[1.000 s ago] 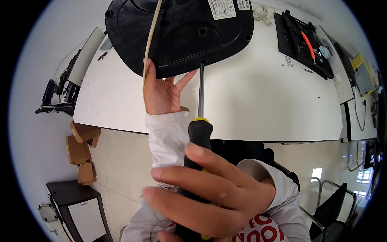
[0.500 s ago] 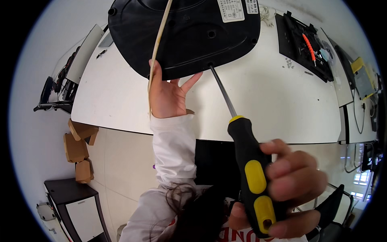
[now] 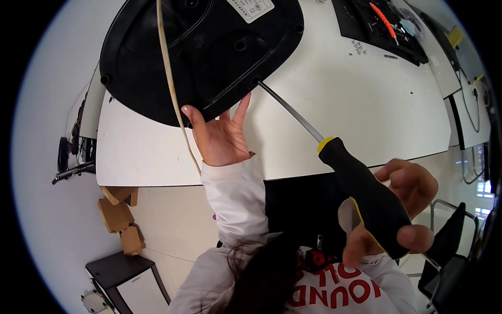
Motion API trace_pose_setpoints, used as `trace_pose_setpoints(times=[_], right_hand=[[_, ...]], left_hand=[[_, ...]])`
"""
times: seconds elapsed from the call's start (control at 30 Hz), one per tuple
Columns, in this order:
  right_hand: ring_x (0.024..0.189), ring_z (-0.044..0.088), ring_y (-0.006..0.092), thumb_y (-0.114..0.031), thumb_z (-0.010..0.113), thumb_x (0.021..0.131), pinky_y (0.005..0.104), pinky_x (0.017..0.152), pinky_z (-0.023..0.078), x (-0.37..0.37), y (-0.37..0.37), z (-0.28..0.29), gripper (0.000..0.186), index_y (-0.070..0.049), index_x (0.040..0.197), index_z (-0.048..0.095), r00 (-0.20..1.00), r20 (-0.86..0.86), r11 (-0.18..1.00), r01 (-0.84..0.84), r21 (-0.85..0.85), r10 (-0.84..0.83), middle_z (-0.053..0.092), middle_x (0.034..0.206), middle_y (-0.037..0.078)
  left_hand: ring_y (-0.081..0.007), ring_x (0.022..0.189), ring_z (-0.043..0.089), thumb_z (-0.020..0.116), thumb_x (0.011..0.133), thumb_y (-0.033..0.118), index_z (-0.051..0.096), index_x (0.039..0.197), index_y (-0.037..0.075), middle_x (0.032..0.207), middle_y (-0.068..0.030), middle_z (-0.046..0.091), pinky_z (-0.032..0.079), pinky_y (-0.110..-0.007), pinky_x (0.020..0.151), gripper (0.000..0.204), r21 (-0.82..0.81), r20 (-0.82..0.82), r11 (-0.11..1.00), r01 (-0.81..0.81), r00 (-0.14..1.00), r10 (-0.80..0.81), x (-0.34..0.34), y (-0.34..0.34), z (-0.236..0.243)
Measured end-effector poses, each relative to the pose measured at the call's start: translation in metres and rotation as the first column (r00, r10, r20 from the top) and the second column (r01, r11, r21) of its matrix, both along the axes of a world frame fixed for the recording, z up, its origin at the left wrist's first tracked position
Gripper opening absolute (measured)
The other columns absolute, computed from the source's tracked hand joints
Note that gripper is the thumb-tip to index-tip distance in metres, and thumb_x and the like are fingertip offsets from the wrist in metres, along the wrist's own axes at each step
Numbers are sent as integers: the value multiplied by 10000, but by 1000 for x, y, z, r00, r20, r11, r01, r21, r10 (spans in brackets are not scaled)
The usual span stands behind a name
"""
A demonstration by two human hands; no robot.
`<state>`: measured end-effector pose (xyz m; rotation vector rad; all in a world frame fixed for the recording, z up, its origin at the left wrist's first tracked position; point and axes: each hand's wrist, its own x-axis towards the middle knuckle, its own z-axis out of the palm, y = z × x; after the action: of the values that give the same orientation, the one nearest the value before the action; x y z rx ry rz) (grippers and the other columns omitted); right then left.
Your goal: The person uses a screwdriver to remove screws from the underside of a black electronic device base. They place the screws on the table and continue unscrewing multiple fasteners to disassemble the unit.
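A rounded black plastic appliance base [image 3: 138, 68] with screw holes and a white label [image 3: 252, 8] is held up over the white table, its underside facing me. My left hand [image 3: 224, 140] grips its near edge, thumb on this side and fingers partly behind it. A cream cord [image 3: 168, 70] hangs across the base and down past my left wrist. My right hand [image 3: 415, 188] holds a screwdriver [image 3: 366, 191] by its black and yellow handle, fingers loosely around it. The shaft tip sits at a hole near the base's right edge; the screw, if any, is hidden.
On the white table [image 3: 334, 120], several small screws [image 3: 357, 48] lie at the right beside a black part [image 3: 361, 23] with an orange-handled tool [image 3: 384, 22] on it. Cardboard boxes [image 3: 116, 214] and a dark cabinet [image 3: 123, 269] stand left. A black chair [image 3: 444, 251] is at the right.
The base has tilted and shifted left with my left hand. The screwdriver handle has swung right and away from me, and my right fingers have changed their hold on it.
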<state>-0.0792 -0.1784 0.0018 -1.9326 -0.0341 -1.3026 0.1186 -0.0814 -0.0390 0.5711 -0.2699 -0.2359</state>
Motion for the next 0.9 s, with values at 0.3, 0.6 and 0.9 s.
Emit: trace_pose_setpoints(times=[0.3,0.6,0.9], right_hand=[[772,564,238,-71,704,719,263,547,485,-15,-5,12,397,-265,1025,541,993,-83,991,92,96,-84,487,1055,137],[814,500,211,-152,781,690,222,616,490,-4,25,16,464,-366,981,490,985,-166,993,58,100,-40,429,1008,44],[960,572,307,-45,677,734,320,760,569,-2,4,-3,375,-164,1046,506,988,106,994,-105,-37,108,570,1039,87]], left_hand=[[-382,1191,428,558,870,371,268,1357,67,1331,-193,353,468,-497,944,644,-50,16,998,32,999,-32,-4,-13,-4],[-387,1196,430,551,880,366,313,1339,67,1299,-218,398,458,-503,944,597,-54,-19,998,31,999,-32,-1,-5,-6],[-404,1209,411,572,869,380,314,1332,39,1337,-241,327,397,-531,988,630,-140,-55,987,84,994,-92,2,-2,-7]])
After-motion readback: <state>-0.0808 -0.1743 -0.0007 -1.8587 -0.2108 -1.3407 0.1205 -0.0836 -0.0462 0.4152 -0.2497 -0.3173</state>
